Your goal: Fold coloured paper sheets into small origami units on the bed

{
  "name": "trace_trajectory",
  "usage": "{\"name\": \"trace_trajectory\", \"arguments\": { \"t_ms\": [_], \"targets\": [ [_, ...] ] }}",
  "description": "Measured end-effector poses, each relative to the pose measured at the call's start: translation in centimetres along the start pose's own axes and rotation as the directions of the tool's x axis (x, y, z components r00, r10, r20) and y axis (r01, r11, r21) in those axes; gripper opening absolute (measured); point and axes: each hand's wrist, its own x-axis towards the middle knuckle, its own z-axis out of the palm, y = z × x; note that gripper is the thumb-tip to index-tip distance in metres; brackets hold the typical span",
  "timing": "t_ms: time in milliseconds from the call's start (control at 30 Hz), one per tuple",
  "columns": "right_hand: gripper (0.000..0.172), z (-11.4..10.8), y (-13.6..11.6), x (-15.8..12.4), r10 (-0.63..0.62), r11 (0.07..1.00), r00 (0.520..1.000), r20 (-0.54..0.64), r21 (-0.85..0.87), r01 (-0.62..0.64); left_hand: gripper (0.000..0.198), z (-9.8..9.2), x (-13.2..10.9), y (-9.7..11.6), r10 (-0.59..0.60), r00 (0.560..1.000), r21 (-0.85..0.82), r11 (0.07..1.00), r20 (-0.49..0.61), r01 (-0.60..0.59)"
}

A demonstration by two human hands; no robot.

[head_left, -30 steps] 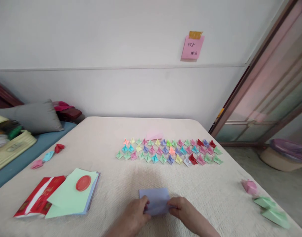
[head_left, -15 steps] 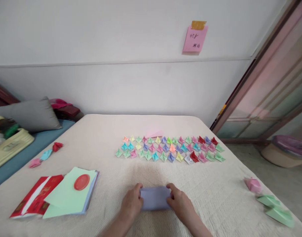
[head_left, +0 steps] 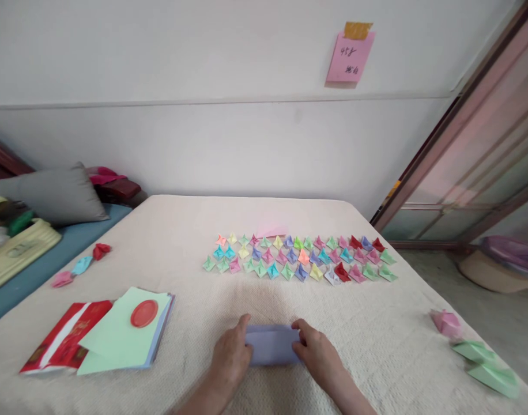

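A folded strip of lavender paper [head_left: 273,347] lies crosswise on the cream cloth in front of me. My left hand [head_left: 230,353] grips its left end, thumb on the paper and index finger pointing forward past the upper corner. At the opposite end, my right hand [head_left: 318,353] pinches the paper between thumb and bent index finger. Beyond it, several small folded paper boats [head_left: 287,271] in many colours stand in three rows.
To the left, a red packet [head_left: 67,334] lies beside green and blue paper sheets [head_left: 117,340] topped by a red disc [head_left: 144,313]. Larger folded pieces, pink [head_left: 446,323] and green [head_left: 493,377], lie near the right edge. A pink note [head_left: 350,57] is taped to the wall.
My left index finger has straightened forward, off the paper's corner. The lavender paper stays almost in place between both hands. The whole view has shifted slightly.
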Motion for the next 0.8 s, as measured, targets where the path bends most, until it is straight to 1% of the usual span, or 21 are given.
{"name": "trace_trajectory", "arguments": {
  "t_ms": [100, 167, 200, 233, 267, 300, 333, 367, 400, 433, 500, 633, 800],
  "targets": [
    [0.033, 0.2, 0.1, 0.0, 0.016, 1.000, 1.000, -0.013, -0.022, -0.017, 0.056, 0.2, -0.6, 0.6, 0.051, 0.997, 0.037, 0.998, -0.059, -0.049],
    [0.032, 0.3, 0.1, 0.0, 0.025, 0.999, 0.999, -0.019, -0.030, -0.026, 0.053, 1.1, -1.3, 1.3, 0.108, 0.988, 0.081, 0.992, -0.114, -0.099],
    [0.032, 0.3, 0.1, 0.1, 0.030, 0.999, 0.999, -0.023, -0.033, -0.031, 0.052, 1.8, -1.7, 1.7, 0.149, 0.980, 0.106, 0.985, -0.134, -0.136],
    [0.031, 0.3, 0.1, 0.1, 0.033, 0.999, 0.999, -0.025, -0.035, -0.034, 0.049, 2.8, -2.1, 2.1, 0.266, 0.951, 0.178, 0.955, -0.159, -0.238],
    [0.031, 0.3, 0.1, 0.1, 0.035, 0.999, 0.999, -0.026, -0.035, -0.036, 0.045, 3.9, -2.5, 2.5, 0.399, 0.905, 0.237, 0.903, -0.148, -0.359],
    [0.030, 0.3, 0.1, 0.2, 0.036, 0.999, 0.999, -0.026, -0.035, -0.037, 0.044, 5.0, -2.9, 2.8, 0.527, 0.842, 0.275, 0.832, -0.119, -0.482],
    [0.030, 0.2, 0.1, 0.2, 0.035, 0.999, 0.999, -0.027, -0.034, -0.036, 0.050, 6.0, -3.3, 3.0, 0.609, 0.785, 0.306, 0.773, -0.113, -0.555],
    [0.029, 0.2, 0.1, 0.2, 0.034, 0.999, 0.999, -0.027, -0.032, -0.035, 0.058, 7.0, -3.5, 3.1, 0.644, 0.756, 0.338, 0.742, -0.119, -0.579],
    [0.028, 0.2, 0.1, 0.3, 0.036, 0.999, 0.999, -0.027, -0.032, -0.037, 0.067, 7.7, -3.7, 3.2, 0.657, 0.744, 0.358, 0.729, -0.125, -0.583],
    [0.027, 0.2, 0.1, 0.3, 0.040, 0.999, 0.999, -0.029, -0.031, -0.040, 0.074, 8.2, -3.8, 3.1, 0.654, 0.745, 0.371, 0.729, -0.131, -0.575],
    [0.026, 0.3, 0.2, 0.3, 0.050, 0.998, 0.998, -0.033, -0.030, -0.051, 0.082, 8.7, -3.8, 3.0, 0.626, 0.769, 0.371, 0.749, -0.130, -0.548],
    [0.022, 0.3, 0.4, 0.5, 0.067, 0.998, 0.997, -0.043, -0.015, -0.067, 0.088, 8.2, -3.5, 2.7, 0.586, 0.806, 0.319, 0.781, -0.080, -0.536],
    [0.019, 0.3, 0.6, 0.8, 0.064, 0.998, 0.997, -0.042, 0.005, -0.064, 0.091, 7.7, -3.3, 2.9, 0.549, 0.834, 0.247, 0.815, -0.046, -0.523]
  ]
}}
